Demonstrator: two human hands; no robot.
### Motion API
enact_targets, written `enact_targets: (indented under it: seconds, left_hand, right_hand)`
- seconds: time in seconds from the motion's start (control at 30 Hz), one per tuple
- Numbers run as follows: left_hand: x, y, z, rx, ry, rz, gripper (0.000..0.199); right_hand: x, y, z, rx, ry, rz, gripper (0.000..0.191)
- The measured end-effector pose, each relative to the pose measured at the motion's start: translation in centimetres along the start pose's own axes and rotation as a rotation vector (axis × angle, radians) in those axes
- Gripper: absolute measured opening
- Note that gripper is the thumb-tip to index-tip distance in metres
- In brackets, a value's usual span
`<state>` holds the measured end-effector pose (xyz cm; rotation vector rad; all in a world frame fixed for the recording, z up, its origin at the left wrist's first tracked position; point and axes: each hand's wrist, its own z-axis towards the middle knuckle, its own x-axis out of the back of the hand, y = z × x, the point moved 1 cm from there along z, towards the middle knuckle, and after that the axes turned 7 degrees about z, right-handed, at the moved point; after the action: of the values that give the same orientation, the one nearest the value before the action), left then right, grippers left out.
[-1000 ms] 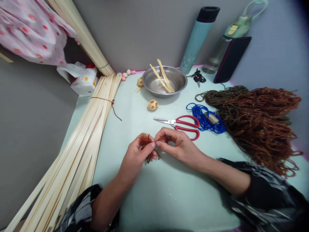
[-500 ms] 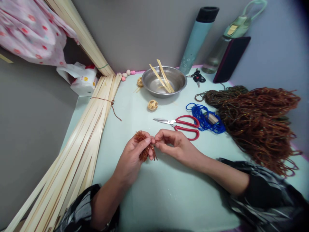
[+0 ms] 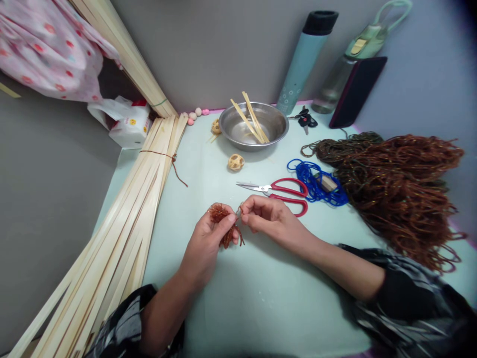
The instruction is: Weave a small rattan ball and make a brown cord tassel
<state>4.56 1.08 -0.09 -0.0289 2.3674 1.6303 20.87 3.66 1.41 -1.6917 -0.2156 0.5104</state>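
Observation:
A small bundle of brown glittery cord (image 3: 227, 238) is pinched in my left hand (image 3: 203, 243), thumb on top; its cut ends fan out above and below the fingers. Close on the right, my right hand (image 3: 270, 219) pinches a thin brown strand (image 3: 239, 208) that runs from the bundle. Only a short bit of that strand shows between the two hands. Just beyond my right hand lie red-handled scissors (image 3: 266, 188), blades pointing left. A small woven ball (image 3: 236, 162) rests on the table past the scissors.
Long pale wood strips (image 3: 137, 199), tied with cord, lie at the left. A steel bowl (image 3: 227, 136) holding strips stands at the back. Blue cord (image 3: 305, 176) and a brown cord heap (image 3: 402, 199) lie at the right. Behind stand a teal flask (image 3: 303, 64), a bottle (image 3: 331, 84) and a phone (image 3: 359, 92).
My right hand has drawn slightly up and away from my left, and a bit of strand now shows between them. The left hand keeps its grip on the bundle.

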Motion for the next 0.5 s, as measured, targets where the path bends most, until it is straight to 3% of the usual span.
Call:
enact_targets:
  seconds: [0.2,0.33,0.5]
  left_hand:
    - [0.04,-0.17,0.00,0.024,-0.022,0.034,0.022]
    - [0.09,0.19,-0.11,0.050,0.006,-0.133,0.016]
    - [0.35,0.78,-0.01,0.083,-0.064,-0.340,0.012]
  right_hand:
    - [-0.41,-0.33,-0.04,-0.020,-0.063,0.089,0.022]
    - [-0.26,-0.35,-0.07,-0.013,-0.056,0.041,0.021]
    - [0.05,0.05,-0.14,-0.053,-0.037,-0.037,0.009]
